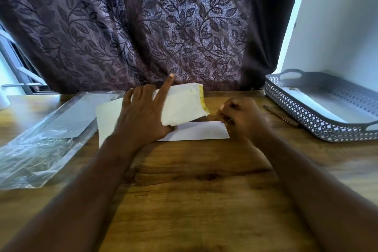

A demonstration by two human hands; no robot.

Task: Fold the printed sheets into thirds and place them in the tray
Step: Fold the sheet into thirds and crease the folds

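Head view: my two bare forearms reach over the wooden worktop [194,190] toward a printed sheet [184,108].
Printed sheet: on the worktop, well left of the tray [296,113] and partly folded. Its near strip lies flat. Its far flap is lifted and curls over, with a yellow printed band along the end nearest the tray.
Left grip [143,116]: holding the lifted flap, thumb tucked under its near edge and fingers spread over the top. My forefinger sticks straight up, clear of the paper.
Sheet to left grip: the flap sits between thumb and fingers and juts out toward the tray. The flat strip runs out from beneath the thumb.
Right grip [243,116]: narrow, fingers curled in at the flat strip's tray-side corner. Blur hides whether they pinch the paper, so I cannot tell.
Tray: grey, with latticed walls and handle cut-outs. Something white and flat lies inside.
Plastic sleeve [51,129]: clear and crinkled, on the far side of the sheet from the tray, with a grey sheet inside.
Thin dark stick [284,117]: just beside the tray's left wall, too blurred to name.
Curtain [143,26]: dark and leaf-patterned, hanging behind the worktop, left of the tray.
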